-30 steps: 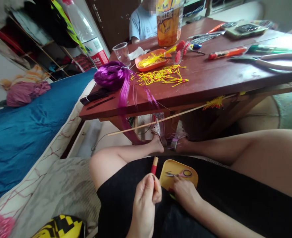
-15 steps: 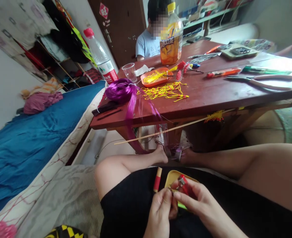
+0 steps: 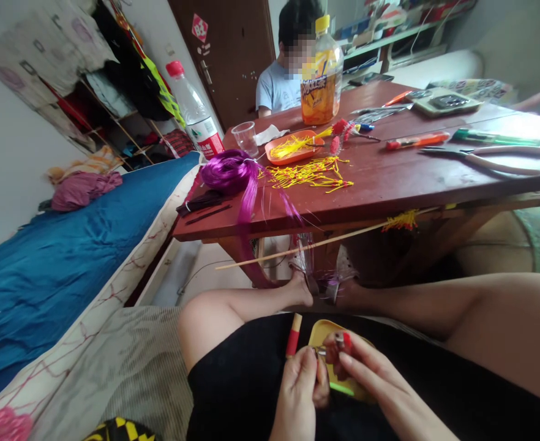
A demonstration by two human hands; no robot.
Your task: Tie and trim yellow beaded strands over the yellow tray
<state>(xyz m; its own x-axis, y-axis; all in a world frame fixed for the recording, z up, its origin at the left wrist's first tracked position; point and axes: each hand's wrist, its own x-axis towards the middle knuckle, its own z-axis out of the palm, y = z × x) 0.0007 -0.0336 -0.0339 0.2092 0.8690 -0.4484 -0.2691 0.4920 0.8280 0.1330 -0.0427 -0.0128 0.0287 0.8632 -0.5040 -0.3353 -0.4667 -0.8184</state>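
My right hand (image 3: 359,361) is closed around a red lighter (image 3: 346,341), its metal top turned toward my left hand. My left hand (image 3: 304,373) sits just beside it over my lap, thumb and fingers pinched on a small dark thing that the fingers mostly hide. Above the left hand is a short stick (image 3: 294,335) with a pale tip and red band; whether the hand touches it I cannot tell. Under both hands, a yellow tray (image 3: 322,329) rests on black cloth, with a bright green strip (image 3: 342,388) near its lower edge.
A purple fibre bundle (image 3: 228,171), yellow tasselled strands (image 3: 309,173), an orange tray (image 3: 292,158), pliers (image 3: 472,153) and a tea bottle (image 3: 321,92) stand or lie on the red table (image 3: 380,184). A thin rod (image 3: 297,248) crosses below its edge. A person (image 3: 277,86) sits opposite.
My right hand has left the yellow tray, taken hold of the lighter and come up beside my left hand. The lighter has since turned toward the left fingers. The view has tilted up.
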